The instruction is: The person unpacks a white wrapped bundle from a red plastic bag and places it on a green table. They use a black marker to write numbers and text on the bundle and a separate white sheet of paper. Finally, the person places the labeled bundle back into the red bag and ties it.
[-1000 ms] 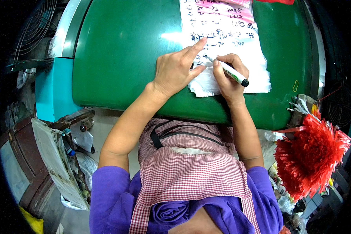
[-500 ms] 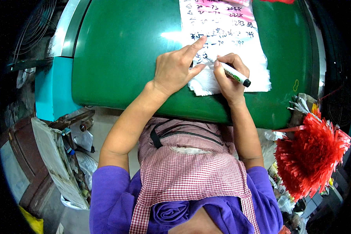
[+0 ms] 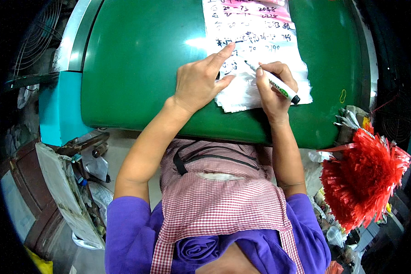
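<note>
A white marker pen [image 3: 281,86] with a black end is gripped in my right hand [image 3: 274,98], between thumb and fingers. Its tip points up and left, at or just above a stack of thin white sheets [image 3: 242,96] that look like plastic. Rows of black handwriting cover the upper part of the top sheet, with pink showing near its far end. My left hand [image 3: 196,82] rests along the stack's left edge, index finger and thumb spread apart over it. A small black thing [image 3: 218,76] peeks out beside the left thumb; most of it is hidden.
The sheets lie on a rounded green surface [image 3: 137,68] with metal edging. A turquoise box-like part [image 3: 61,112] adjoins it at left. Red shredded strips [image 3: 365,178] hang in a bunch at right. A worn board [image 3: 68,196] leans at lower left.
The marker's tip has shifted from the last written line to a spot slightly up and right, and the right hand has moved slightly right. The left hand stays on the sheets.
</note>
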A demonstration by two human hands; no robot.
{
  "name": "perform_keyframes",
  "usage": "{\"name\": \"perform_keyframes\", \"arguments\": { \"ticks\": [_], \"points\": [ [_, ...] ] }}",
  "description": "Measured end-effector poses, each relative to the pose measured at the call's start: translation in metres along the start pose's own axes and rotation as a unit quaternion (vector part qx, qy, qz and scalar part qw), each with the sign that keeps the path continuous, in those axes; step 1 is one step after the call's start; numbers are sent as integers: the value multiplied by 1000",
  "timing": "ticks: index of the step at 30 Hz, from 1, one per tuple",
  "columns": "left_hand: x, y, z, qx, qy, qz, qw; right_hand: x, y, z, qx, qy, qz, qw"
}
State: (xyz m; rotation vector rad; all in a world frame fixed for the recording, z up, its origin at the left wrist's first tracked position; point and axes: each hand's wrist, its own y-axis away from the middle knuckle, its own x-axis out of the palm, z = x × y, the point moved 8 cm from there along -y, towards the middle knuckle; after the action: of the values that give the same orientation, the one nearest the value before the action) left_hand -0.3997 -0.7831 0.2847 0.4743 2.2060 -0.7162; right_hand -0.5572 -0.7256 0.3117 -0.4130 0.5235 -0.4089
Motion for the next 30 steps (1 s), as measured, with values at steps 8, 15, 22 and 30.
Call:
{"name": "perform_keyframes", "arguments": {
  "ticks": [8,15,22,30],
  "points": [
    [-8,0,-6,41,23,-38,998,6,-1,-9,3,-6,25,1000],
    [-4,-4,-10,46,47,-42,997,11,0,-9,-20,-16,16,1000],
    [6,-4,-3,5,33,-2,999,14,0,-12,31,-8,47,998],
    [7,-4,-1,-2,25,6,1000,12,0,-13,38,3,30,999]
  ]
}}
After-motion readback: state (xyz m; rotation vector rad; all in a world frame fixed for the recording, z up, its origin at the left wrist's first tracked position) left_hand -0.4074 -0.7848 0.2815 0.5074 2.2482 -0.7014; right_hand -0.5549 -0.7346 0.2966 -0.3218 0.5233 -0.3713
